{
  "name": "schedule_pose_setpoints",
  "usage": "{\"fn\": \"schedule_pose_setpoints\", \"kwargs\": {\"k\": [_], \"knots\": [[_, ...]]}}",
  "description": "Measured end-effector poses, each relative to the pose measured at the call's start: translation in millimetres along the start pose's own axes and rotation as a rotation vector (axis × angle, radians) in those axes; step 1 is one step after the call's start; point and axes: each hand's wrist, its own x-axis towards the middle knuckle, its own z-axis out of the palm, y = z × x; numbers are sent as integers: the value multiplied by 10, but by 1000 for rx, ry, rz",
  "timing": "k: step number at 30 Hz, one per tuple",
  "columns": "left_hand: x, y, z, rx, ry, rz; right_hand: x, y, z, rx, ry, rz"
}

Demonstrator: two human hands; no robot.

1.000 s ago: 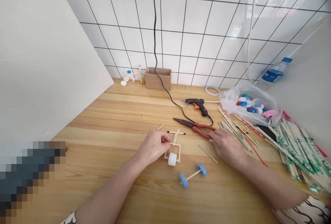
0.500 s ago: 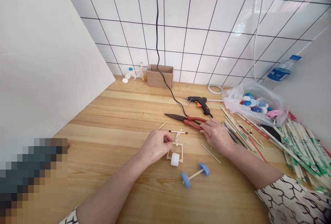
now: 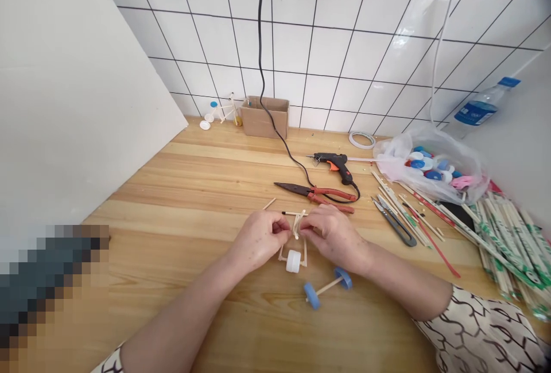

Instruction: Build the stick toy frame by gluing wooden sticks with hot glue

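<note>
On the wooden tabletop (image 3: 206, 172), your right hand (image 3: 338, 235), whose grip I cannot tell, and your left hand (image 3: 260, 241), pinching one corner, meet at the wooden-stick frame (image 3: 305, 253), which lies between them beyond the blue-capped axle (image 3: 329, 286) and carries a white bottle-cap wheel (image 3: 293, 261).

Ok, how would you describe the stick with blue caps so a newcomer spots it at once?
Over the wooden table, find the person's right hand. Just below it in the picture lies a short stick with a blue cap at each end. The stick frame nearby carries a white wheel instead.
</note>
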Motion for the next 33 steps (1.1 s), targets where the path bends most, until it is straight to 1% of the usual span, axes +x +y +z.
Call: {"fn": "schedule_pose_setpoints", "kwargs": {"k": [2,4,10,13,18,24,29,33], "knots": [[0,7,5,2,-1,3,23,-37,14,7,-18,5],[-4,16,14,1,0,9,27,-41,33,11,-7,2],[3,15,46,2,10,21,6,25,93,61,27,-17],[8,-6,45,9,7,24,12,31,67,104,55,-22],[-12,-15,8,37,8,59,48,39,-11,226,155,-10],[-16,14,8,5,45,119,76,53,7,295,189,-114],[8,-39,58,-6,42,136,82,75,34,267,204,-150],[25,-57,41,29,39,119,88,91,38,262,212,-163]]}}
